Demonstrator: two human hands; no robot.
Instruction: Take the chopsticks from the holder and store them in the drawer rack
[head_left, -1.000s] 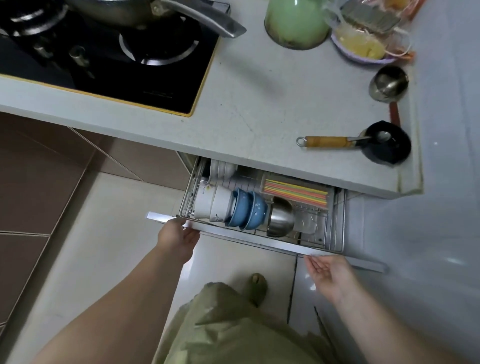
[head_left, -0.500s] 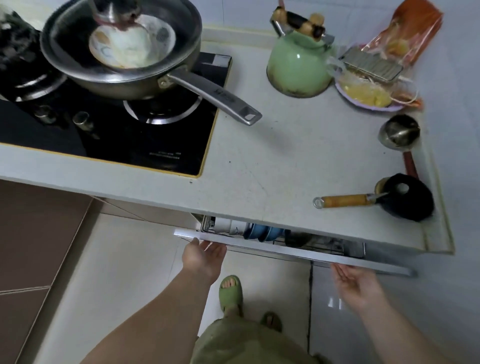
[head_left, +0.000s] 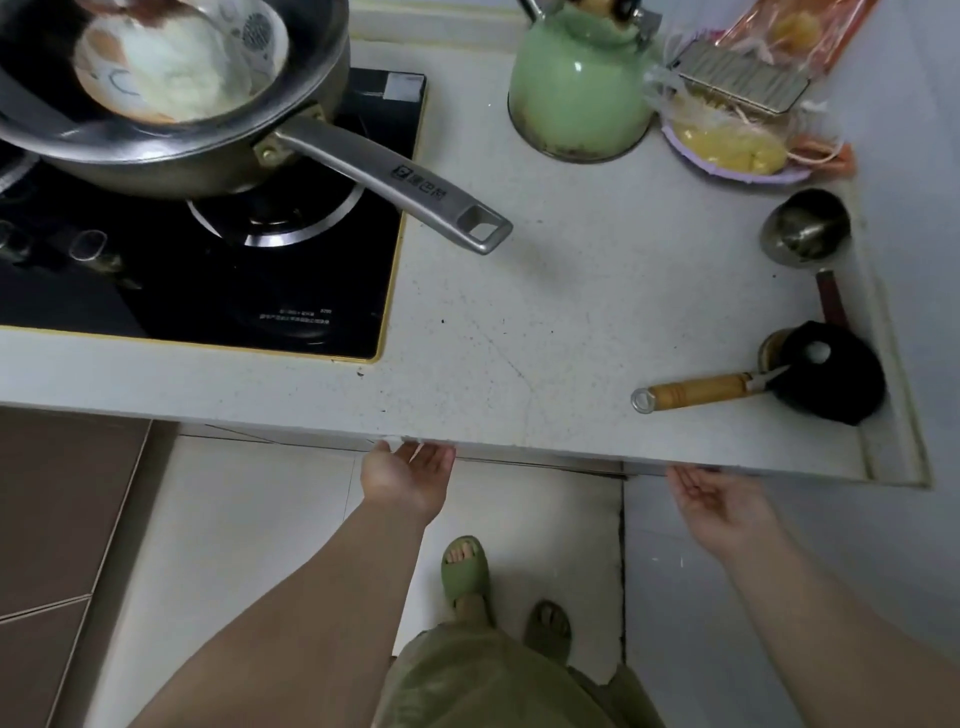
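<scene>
The drawer rack and the chopsticks are hidden under the white countertop; only a thin dark strip of the drawer front shows below the counter's edge. My left hand is open, palm up, with its fingertips at that edge. My right hand is open too, fingers spread, just under the counter's front edge further right. Neither hand holds anything. No chopstick holder is in view.
On the counter stand a black hob with a steel pan whose handle juts right, a green kettle, a metal ladle, a wooden-handled tool and a black lid. My feet in green slippers are on the tiled floor.
The drawer, open a second ago with bowls and coloured chopsticks showing, has slid shut under the counter. Both hands moved forward with it, and the view has tilted up.
</scene>
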